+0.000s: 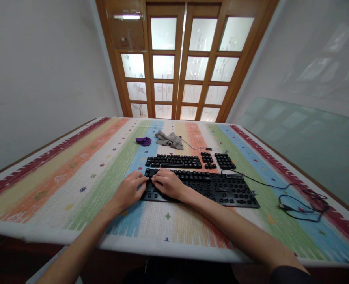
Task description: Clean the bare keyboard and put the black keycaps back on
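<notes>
A black keyboard lies near me on the striped tablecloth. My left hand rests at its left end, fingers curled against the edge of the keyboard. My right hand lies on the keys at the left end, fingers bent and pressed down on them. The fingertips of both hands almost meet. A second black keyboard lies just behind the first, apart from my hands.
A black cable runs from the near keyboard into a loose coil at the right. A grey cloth, a purple object and a thin stick lie farther back. Wooden glass-paned doors stand behind the table.
</notes>
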Tool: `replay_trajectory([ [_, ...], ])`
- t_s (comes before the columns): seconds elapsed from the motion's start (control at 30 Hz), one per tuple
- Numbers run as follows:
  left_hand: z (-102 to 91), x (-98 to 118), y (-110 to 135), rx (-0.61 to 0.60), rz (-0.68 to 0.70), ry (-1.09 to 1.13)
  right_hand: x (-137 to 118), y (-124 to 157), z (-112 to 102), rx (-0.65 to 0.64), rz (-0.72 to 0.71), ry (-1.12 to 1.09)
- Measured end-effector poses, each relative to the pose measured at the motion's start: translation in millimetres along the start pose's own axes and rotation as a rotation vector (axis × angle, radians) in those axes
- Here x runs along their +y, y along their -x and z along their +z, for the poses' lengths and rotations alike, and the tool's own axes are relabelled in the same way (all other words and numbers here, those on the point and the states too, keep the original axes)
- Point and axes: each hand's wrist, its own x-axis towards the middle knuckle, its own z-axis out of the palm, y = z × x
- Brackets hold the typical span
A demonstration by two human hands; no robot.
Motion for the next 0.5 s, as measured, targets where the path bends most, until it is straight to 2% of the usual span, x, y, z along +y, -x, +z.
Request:
replay_trajectory([
  [0.2,-4.3,-2.0,-13.2,0.058,0.012,0.059,-6.7,-1.1,-3.0,0.009,0.029,0.022],
  [0.37,-1.1,-5.8,-25.6,0.078,-0.012,0.098,-7.4,2.3,-4.8,0.023,0.168,-0.053],
  [0.5,4.9,-6.3,-30.7,0.106,-0.043,0.150,-7.0,2.9,-5.9,-0.039,0.225,-0.057],
])
